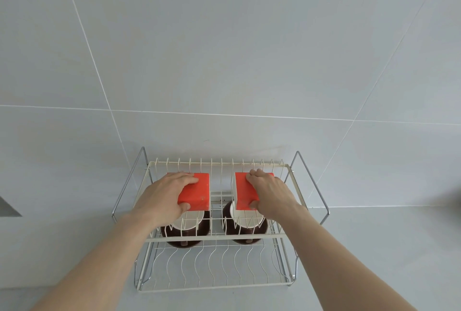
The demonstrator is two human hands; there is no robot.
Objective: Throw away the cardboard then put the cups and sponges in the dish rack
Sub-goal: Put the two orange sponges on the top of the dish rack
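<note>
From the head camera, a red sponge is gripped by the left hand and another sponge by the right hand, both over the rack's upper tier. Two cups are seen in the rack beneath the sponges.

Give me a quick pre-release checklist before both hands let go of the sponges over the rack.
1. Left hand grips the left sponge: ok.
2. Right hand grips the right sponge: ok.
3. Both sponges are over the dish rack, inside its rim: ok.
4. Left cup and right cup already sit in the rack: ok.
5. Sponges are resting on rack wires or on the cups, not hanging free: cannot tell.
6. Cardboard thrown away: cannot tell; none is in view.
</note>
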